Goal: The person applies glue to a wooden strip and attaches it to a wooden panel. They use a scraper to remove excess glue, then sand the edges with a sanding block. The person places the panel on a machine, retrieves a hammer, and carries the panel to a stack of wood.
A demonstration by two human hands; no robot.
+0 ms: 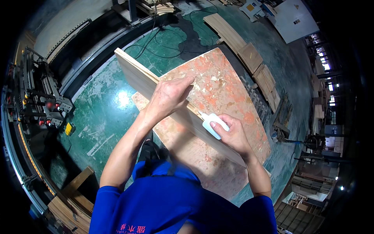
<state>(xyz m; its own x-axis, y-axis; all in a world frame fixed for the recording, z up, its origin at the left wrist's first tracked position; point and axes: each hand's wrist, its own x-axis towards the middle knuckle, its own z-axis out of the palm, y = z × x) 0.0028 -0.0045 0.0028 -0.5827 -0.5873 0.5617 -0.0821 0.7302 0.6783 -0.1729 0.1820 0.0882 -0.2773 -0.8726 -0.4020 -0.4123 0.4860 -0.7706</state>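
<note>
From where I stand, one white squeeze bottle (216, 127) sits just right of the middle of the frame, above the worktop, clasped in the right hand (233, 136). That grip is closed around its body. The bottle's long axis slants toward the upper left, its nozzle (201, 113) leading away from the grip and right by the top edge of one wooden panel (189, 124); whether they touch, I can't tell. The panel stands on edge, its long axis crossing from upper left to lower right. The right hand is the nearer to the nozzle. The left hand (171, 93), above and left of the bottle, is over the panel's top edge with its fingers curled; I can't tell whether that grip is closed on anything.

Beneath lies one worktop (218, 78), mottled pink and orange. One person in a blue shirt (156, 199) leans in from the lower edge. On the green floor (91, 121), one small yellow box (69, 128) sits at the left; pale boards (250, 56) run down the upper right, too overlapped to count. One light-coloured cabinet (292, 19) fills the upper right corner, and machinery (46, 93) lines the left.
</note>
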